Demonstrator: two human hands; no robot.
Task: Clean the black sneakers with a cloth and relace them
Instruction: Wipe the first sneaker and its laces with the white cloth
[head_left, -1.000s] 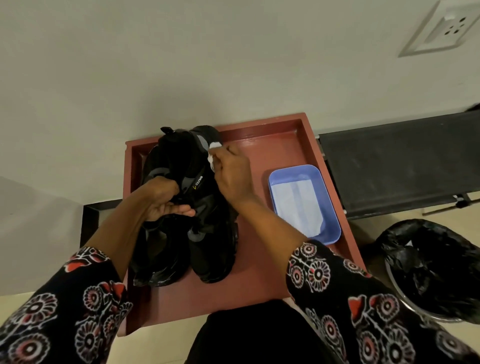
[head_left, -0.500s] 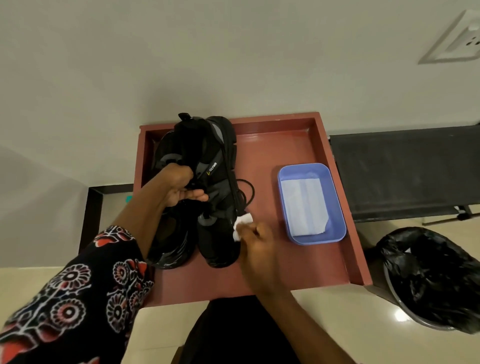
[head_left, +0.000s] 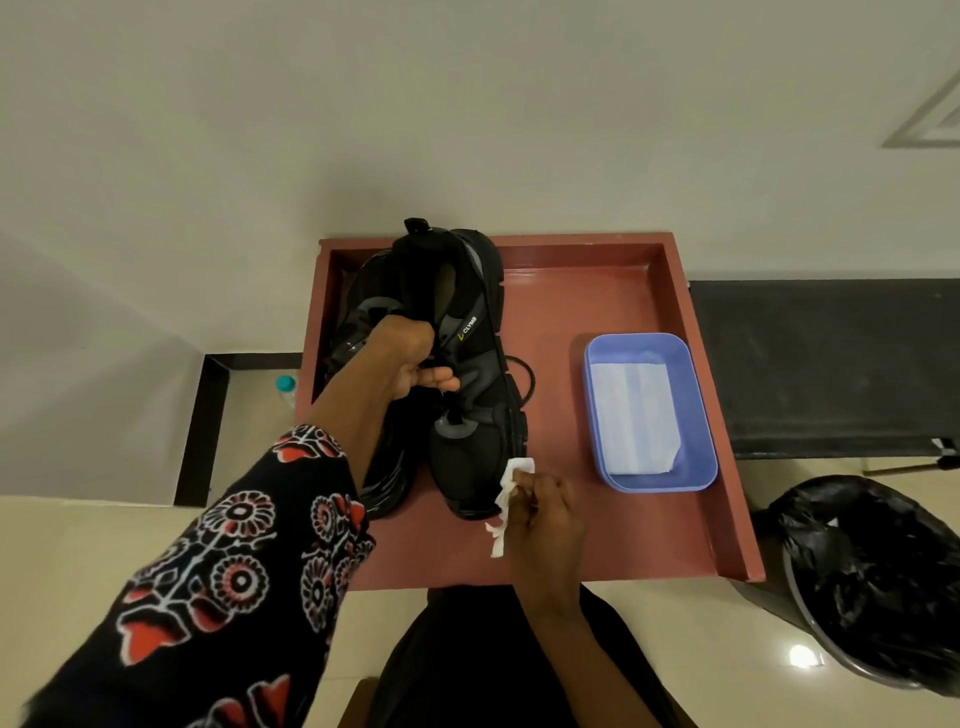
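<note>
Two black sneakers stand on a red-brown tray (head_left: 613, 270). My left hand (head_left: 410, 358) grips the tongue and lace area of the right-hand sneaker (head_left: 472, 364), which is tilted on its side with its opening toward the wall. The other sneaker (head_left: 358, 322) lies to its left, mostly hidden behind my forearm. My right hand (head_left: 545, 512) pinches a small crumpled white cloth (head_left: 506, 491) against that sneaker's toe edge. A black lace (head_left: 527, 376) loops out beside the sole.
A blue plastic tub (head_left: 696, 415) holding folded white cloths sits on the tray's right half. A bin lined with a black bag (head_left: 878, 587) stands at the right. A dark bench (head_left: 826, 364) runs behind it. A small bottle (head_left: 285, 387) stands on the floor at left.
My right hand has carried the cloth from the sneaker's heel end down along its side to the toe. The left hand keeps its grip on the shoe.
</note>
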